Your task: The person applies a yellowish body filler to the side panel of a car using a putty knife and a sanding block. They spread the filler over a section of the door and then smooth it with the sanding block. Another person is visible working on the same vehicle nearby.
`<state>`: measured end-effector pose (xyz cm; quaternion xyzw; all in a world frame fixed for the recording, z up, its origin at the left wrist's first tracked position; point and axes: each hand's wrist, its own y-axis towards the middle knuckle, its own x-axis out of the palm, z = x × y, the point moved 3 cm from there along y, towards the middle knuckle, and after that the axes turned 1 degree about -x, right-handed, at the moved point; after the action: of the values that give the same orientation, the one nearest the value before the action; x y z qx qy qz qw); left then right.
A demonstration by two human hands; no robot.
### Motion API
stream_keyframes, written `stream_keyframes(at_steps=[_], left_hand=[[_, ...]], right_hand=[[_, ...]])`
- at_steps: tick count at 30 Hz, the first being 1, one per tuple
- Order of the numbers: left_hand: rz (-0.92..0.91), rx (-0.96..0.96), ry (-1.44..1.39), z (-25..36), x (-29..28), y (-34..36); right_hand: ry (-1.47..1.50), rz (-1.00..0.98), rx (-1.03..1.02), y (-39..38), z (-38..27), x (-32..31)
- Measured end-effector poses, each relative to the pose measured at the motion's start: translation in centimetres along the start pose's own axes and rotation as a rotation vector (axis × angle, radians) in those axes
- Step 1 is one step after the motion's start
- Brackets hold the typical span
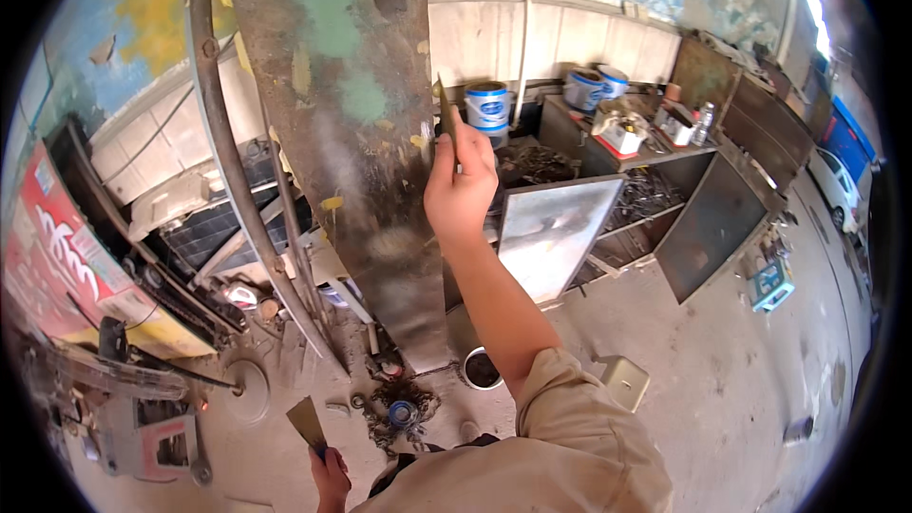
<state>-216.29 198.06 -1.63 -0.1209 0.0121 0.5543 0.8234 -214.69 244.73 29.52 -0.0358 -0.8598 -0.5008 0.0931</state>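
Note:
My right hand (463, 179) is raised on a straight arm beside the right edge of a tall metal column (380, 190). Its fingers are closed on a thin scraper (446, 117), seen nearly edge-on against that edge. The column's dark, worn face carries green, grey and yellow patches. Low at the lower left, my left hand (329, 471) grips the dark handle of a putty knife (307, 421). That knife's wide blade points up and away, held above the floor and apart from the column.
Blue-and-white buckets (487, 106) stand by the wall, right of the column. A cabinet with a pale door (554, 233) is below them. A curved pipe (233, 152) leans left of the column. A small bucket (482, 370) and a stool (624, 381) are on the floor.

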Motion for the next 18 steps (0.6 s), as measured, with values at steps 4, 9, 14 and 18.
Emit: stream_keyframes(at_steps=[4,9,14,18], left_hand=[[0.042,-0.001,0.096,0.8,3.3,-1.4],[0.081,-0.060,0.187,0.2,5.4,-3.3],[0.122,-0.064,0.149,0.1,6.6,-4.3],[0.103,-0.044,0.169,-0.1,7.0,-4.2]], right_hand=[[0.013,-0.012,-0.048,-1.2,0.4,0.7],[-0.036,-0.079,-0.112,-1.6,0.6,-0.3],[0.058,-0.129,-0.116,-1.3,2.1,-0.9],[0.076,-0.130,-0.100,-0.5,1.5,-1.2]])
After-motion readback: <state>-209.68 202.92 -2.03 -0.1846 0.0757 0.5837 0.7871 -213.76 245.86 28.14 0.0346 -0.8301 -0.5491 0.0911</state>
